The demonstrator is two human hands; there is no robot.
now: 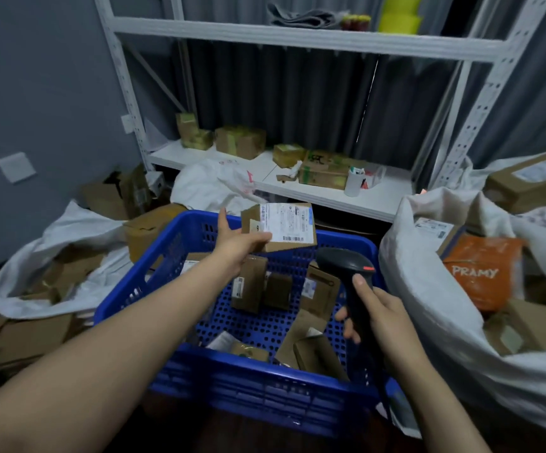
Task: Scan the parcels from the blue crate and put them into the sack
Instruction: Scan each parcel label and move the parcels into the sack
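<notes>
My left hand (237, 245) holds a small cardboard parcel (284, 227) above the far side of the blue crate (258, 384), its white shipping label with a barcode facing me. My right hand (374, 313) grips the handle of a black barcode scanner (346, 268), whose head points toward the parcel from below right. Several small brown parcels (248, 286) lie on the crate's perforated floor. A white sack (428, 282) stands open to the right of the crate, with an orange "PRAMY" package (484, 273) and cardboard boxes inside.
Another white sack (52, 256) with boxes lies to the left, with loose cartons (29, 338) beside it. A white metal shelf (297, 184) behind the crate carries boxes and a white cup. A third white bag (209, 184) sits behind the crate.
</notes>
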